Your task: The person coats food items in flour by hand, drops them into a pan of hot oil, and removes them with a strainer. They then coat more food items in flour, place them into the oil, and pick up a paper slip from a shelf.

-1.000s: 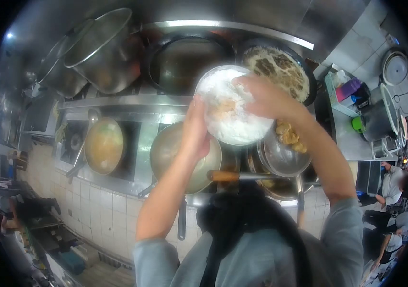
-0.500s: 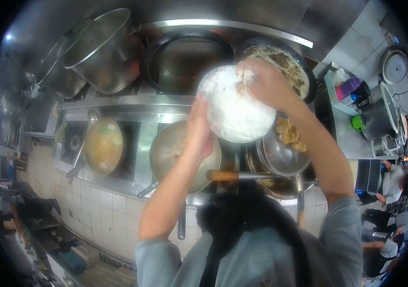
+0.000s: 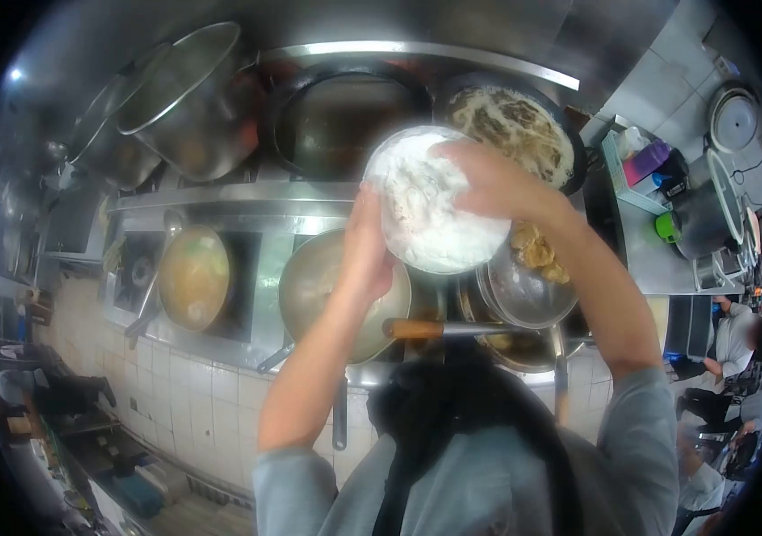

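Note:
My left hand point(image 3: 365, 246) grips the left rim of a round bowl point(image 3: 399, 246) heaped with white flour point(image 3: 421, 210), held up above the stove. My right hand point(image 3: 488, 183) is pressed down into the flour at the bowl's right side, fingers bent and dusted white. Whether those fingers hold a piece of food is hidden by the flour. Just under the bowl sits a metal pan point(image 3: 524, 290) with golden fried pieces point(image 3: 535, 250) at its edge.
A dark wok point(image 3: 336, 116) and a wok of bubbling oil point(image 3: 524, 125) stand behind the bowl. Large steel pots point(image 3: 180, 103) sit at the back left, a pot of yellow broth point(image 3: 193, 277) lower left, a wooden-handled ladle point(image 3: 435, 328) in front. People sit at the far right point(image 3: 729, 339).
My right hand slid from the bowl's top edge back down onto the flour's right side. The bowl stayed in my left hand with only a slight shift.

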Tool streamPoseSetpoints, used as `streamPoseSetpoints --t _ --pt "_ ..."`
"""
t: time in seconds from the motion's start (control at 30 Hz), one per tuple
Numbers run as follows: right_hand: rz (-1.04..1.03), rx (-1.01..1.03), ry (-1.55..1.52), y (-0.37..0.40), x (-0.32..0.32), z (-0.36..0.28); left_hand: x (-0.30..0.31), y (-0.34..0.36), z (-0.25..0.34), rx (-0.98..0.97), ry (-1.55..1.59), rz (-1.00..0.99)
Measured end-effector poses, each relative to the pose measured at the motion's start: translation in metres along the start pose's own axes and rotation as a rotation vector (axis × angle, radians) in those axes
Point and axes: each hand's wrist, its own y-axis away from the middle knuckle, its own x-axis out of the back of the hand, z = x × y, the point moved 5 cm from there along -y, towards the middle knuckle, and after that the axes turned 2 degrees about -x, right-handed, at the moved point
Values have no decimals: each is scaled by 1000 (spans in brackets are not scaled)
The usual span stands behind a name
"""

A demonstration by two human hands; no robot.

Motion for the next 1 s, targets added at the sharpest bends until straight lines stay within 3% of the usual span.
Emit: streamPoseSetpoints --t 0.2,0.3,0.47,0.57,0.67,0.8,0.9,0.97,1.0 --pt "-104 -32 -110 0 -32 -5 -8 1 -6 -15 -23 -104" --pt "-79 -38 -19 3 -16 -12 -2 -3 -8 -34 -58 -89" --pt "-33 -192 -177 2 7 0 -9 5 2 57 -54 -49" --pt "-191 -190 6 8 1 -10 -9 1 -3 68 -32 -42" --pt "-257 -128 -122 20 -9 -12 -6 -7 -5 26 -15 -67" --pt "-288 -16 -55 21 -13 -15 4 -9 -4 -18 6 -37" --pt "-291 95 -32 23 -14 -24 5 -9 -5 -35 18 -62" --pt "-109 68 -52 18 -11 -21 18 -16 -17 -79 29 -46" --pt "-137 -38 -216 14 -5 -31 11 -4 -8 -41 3 -8"
